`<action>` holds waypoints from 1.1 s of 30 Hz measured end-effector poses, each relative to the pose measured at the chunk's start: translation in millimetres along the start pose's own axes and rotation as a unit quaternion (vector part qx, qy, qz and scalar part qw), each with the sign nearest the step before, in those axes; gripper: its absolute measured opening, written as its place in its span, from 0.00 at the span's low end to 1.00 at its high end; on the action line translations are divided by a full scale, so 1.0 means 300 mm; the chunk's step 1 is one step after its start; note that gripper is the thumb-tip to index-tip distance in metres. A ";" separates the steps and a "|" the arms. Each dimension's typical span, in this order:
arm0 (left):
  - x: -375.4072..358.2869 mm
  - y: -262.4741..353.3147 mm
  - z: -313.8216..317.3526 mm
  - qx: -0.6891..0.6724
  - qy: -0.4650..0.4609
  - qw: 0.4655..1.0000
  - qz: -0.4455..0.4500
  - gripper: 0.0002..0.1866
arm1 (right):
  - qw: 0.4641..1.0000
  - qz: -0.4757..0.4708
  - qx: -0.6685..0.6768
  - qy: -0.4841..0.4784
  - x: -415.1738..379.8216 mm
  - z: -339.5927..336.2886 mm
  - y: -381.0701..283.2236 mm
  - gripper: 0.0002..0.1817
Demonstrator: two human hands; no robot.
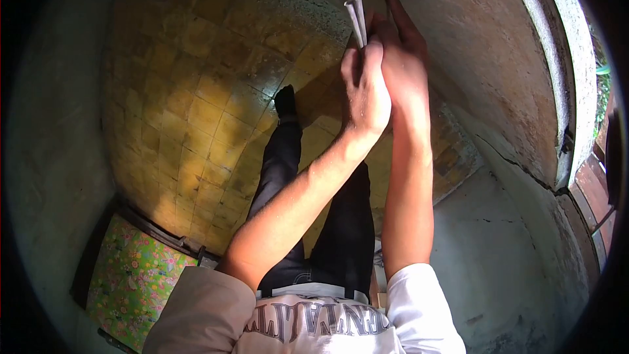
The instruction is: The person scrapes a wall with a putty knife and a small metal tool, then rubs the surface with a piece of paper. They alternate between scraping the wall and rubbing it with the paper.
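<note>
The left hand (368,85) is closed around two slim, pale, stick-like rods (356,18), which stand out beyond its fingers toward the far side. The right hand (405,59) lies just to the right and partly beneath it, one finger stretched toward the rough grey-brown plaster wall (485,46). The two hands overlap closely.

To handle this well, I would keep the left grip firm but light, so that the rods stay side by side without bending, and hold the right wrist steady with the fingertip led along the surface rather than pressed into it. Keeping the left hand from crowding the right would also help the view.

Farther out, yellow square floor tiles (196,111) spread to the left under a dark-covered foot (285,103), and a green cloth with pink flowers (128,275) sits at the near left.

The rods' lower ends are hidden in the fist, so I cannot tell whether they are one folded piece. Most of the right hand's fingers are masked or shadowed; whether they grasp anything, or the outstretched one touches the wall, is unclear.
</note>
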State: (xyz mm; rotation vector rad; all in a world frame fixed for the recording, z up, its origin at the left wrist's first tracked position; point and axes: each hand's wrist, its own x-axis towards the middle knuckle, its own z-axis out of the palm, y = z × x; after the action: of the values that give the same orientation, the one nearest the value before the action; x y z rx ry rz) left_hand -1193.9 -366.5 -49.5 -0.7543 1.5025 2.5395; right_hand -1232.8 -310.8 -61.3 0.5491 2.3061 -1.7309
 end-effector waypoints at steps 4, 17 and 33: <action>0.024 0.006 0.012 0.005 -0.027 0.999 0.038 0.29 | 0.999 0.025 0.030 -0.010 -0.008 -0.002 -0.056 0.25; 0.090 -0.037 -0.035 0.072 -0.082 0.990 0.086 0.29 | 0.998 0.007 0.022 0.051 -0.044 0.012 -0.034 0.25; 0.154 -0.043 -0.008 0.063 -0.106 0.990 0.066 0.23 | 0.998 -0.038 0.057 -0.002 0.039 -0.018 -0.011 0.24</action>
State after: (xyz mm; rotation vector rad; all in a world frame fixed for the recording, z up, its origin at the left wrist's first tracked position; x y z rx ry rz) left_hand -1229.1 -369.5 -81.9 -0.3648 1.6689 2.4920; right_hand -1244.3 -304.6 -61.3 0.4823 2.2642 -1.9071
